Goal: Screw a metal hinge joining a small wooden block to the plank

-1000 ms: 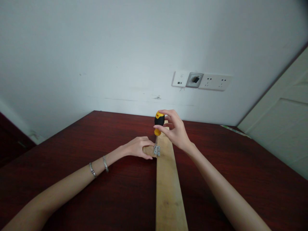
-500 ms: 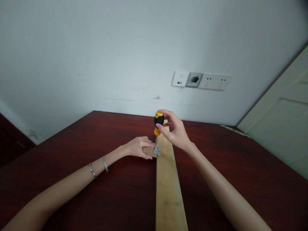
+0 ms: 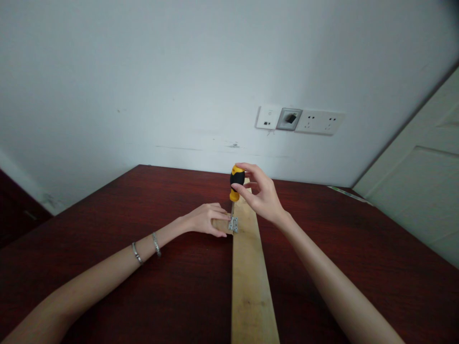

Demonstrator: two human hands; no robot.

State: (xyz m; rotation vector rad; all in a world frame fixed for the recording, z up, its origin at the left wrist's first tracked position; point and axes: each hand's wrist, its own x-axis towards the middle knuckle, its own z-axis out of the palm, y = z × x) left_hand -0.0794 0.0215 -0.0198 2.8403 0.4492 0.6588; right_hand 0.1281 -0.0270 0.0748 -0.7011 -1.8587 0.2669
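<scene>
Yellow-black driver (image 3: 236,179), pinched in your right hand (image 3: 261,192), sits at twelve o'clock of the hinge (image 3: 233,224); your left hand (image 3: 204,219) grips the block (image 3: 220,225), nine o'clock of the plank (image 3: 250,282). Off-axis pressure could skid the driver into that hand.

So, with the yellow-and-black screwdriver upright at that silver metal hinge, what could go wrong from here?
The yellow-and-black screwdriver works close to the left-hand grip on the small wooden block; slipping off the silver metal hinge, it might jab that hand.
The right-hand grip pinches the tool rather than wrapping fully around it, so it could tilt.
No clamp shows on the long pale wooden board, so it might shift.
</scene>
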